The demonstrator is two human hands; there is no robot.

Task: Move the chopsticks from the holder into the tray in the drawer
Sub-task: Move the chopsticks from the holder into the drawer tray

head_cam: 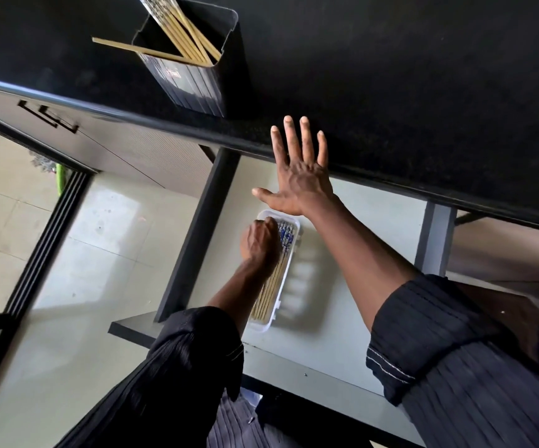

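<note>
A black rectangular holder (197, 82) stands on the dark countertop near its front edge, with several bamboo chopsticks (187, 40) leaning in it. Below, the pulled-out drawer (352, 286) carries a white plastic tray (289, 273) with several chopsticks (269, 291) lying lengthwise, patterned ends toward the counter. My left hand (260, 242) is down in the tray, fingers curled over the chopsticks' patterned ends. My right hand (300, 169) is spread flat, fingers apart, over the counter's front edge above the tray, holding nothing.
The dark countertop (407, 76) fills the upper right. A black drawer side rail (197, 234) runs along the tray's left. Pale floor tiles (93, 247) and a black door frame (38, 253) lie to the left. White cabinet fronts with black handles (48, 118) sit under the counter.
</note>
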